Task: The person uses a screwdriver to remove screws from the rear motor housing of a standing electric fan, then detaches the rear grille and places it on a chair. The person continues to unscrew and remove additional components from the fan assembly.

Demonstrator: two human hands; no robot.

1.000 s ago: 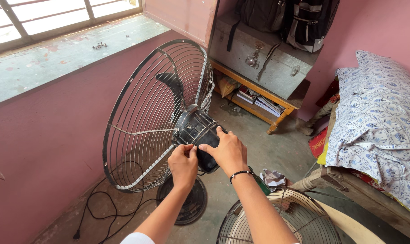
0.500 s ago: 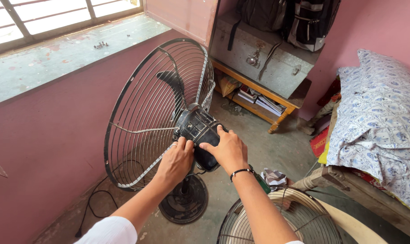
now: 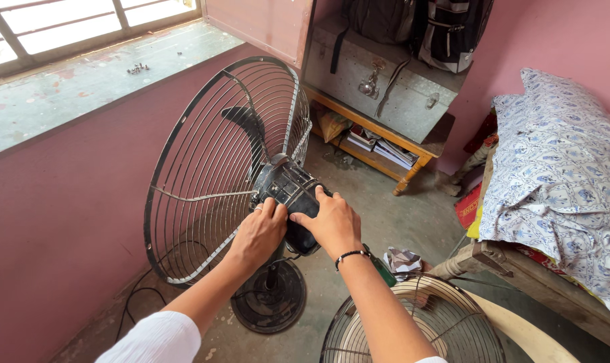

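A black pedestal fan stands by the pink wall, its rear wire guard (image 3: 211,175) mounted and a dark blade (image 3: 246,124) showing behind the wires. Both hands rest on its black motor housing (image 3: 288,191). My left hand (image 3: 258,234) lies on the housing's lower left side, fingers spread against it near the guard's hub. My right hand (image 3: 332,225), with a black bead bracelet on the wrist, grips the housing's rear end from the right. The fan's round base (image 3: 268,306) sits on the floor below.
A second wire fan guard (image 3: 412,323) lies at the bottom, by a crumpled paper (image 3: 402,261). A bed with a blue patterned sheet (image 3: 560,175) fills the right. A metal trunk (image 3: 385,87) with bags sits on a wooden bench. A black cable (image 3: 140,299) trails along the wall.
My left hand has shifted from pinching at the housing's rear beside my right hand to lying flat on its left side. The view has drifted slightly right.
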